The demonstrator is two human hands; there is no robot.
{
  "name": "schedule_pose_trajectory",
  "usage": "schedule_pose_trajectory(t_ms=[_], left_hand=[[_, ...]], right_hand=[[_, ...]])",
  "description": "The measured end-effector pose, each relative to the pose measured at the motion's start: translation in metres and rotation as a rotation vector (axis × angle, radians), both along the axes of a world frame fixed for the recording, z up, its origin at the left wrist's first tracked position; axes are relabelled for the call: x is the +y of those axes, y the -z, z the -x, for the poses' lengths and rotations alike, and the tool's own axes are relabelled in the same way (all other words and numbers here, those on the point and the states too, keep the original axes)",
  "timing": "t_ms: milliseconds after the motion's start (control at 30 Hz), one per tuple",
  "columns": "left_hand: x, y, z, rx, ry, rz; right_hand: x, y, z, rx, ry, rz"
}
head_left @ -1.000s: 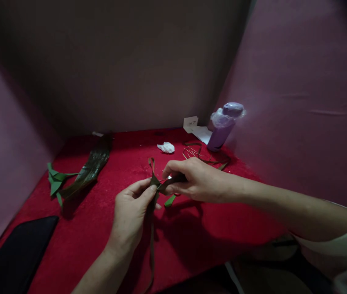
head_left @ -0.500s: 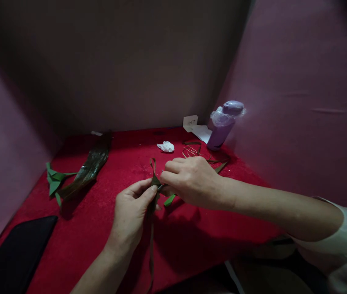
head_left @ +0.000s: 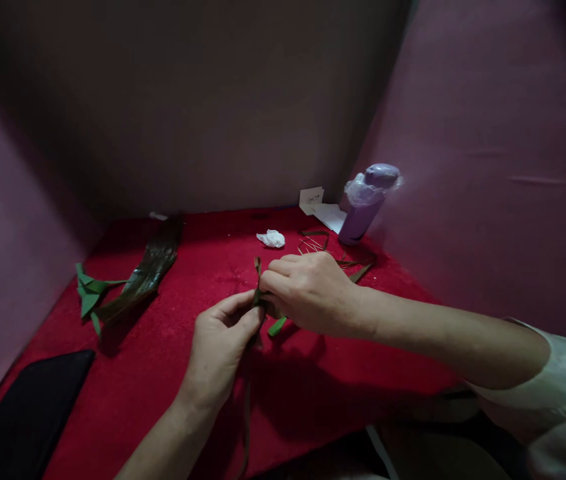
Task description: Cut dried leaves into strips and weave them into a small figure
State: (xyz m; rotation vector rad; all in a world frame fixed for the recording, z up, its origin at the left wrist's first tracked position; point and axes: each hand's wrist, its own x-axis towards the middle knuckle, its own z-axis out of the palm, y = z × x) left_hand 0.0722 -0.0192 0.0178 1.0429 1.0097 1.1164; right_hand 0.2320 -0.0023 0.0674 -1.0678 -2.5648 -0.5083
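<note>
Over the middle of a red cloth-covered table, my left hand (head_left: 220,343) pinches a dark green leaf strip (head_left: 257,270) between thumb and forefinger. The strip stands up as a narrow loop above the fingertips, and a long thin tail (head_left: 247,420) hangs below towards the table's front edge. My right hand (head_left: 307,290) meets it from the right, fingers curled and closed on the same leaf strip; its fingertips are partly hidden behind the hand. A bright green leaf tip (head_left: 277,326) shows just under the right hand.
A folded green leaf shape (head_left: 90,293) and wide dark leaves (head_left: 150,270) lie at left, above a black flat case (head_left: 33,413). Behind the hands are crumpled white tissue (head_left: 271,239), thin sticks (head_left: 314,246), a white card (head_left: 311,199) and a purple bottle (head_left: 361,217).
The leaf loop has turned narrower and shifted slightly right. My left hand has moved a little right with it, and its fingers sit closer to the right hand.
</note>
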Motion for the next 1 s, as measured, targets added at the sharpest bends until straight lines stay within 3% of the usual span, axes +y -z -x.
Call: schedule_pose_trajectory(t_ms=[200, 533, 700, 1000], left_hand=[[0.001, 0.0, 0.0, 0.033, -0.008, -0.022], [0.004, 0.002, 0.001, 0.016, -0.055, 0.012], [0.003, 0.001, 0.0, 0.021, -0.056, 0.018], [0.003, 0.002, 0.001, 0.005, -0.049, 0.013]], right_hand=[[-0.002, 0.001, 0.001, 0.021, -0.003, 0.081], [-0.007, -0.016, -0.007, 0.384, 0.054, 0.571], [-0.003, -0.013, -0.009, 0.524, 0.095, 0.756], [0.001, -0.002, -0.004, 0.585, 0.112, 0.86]])
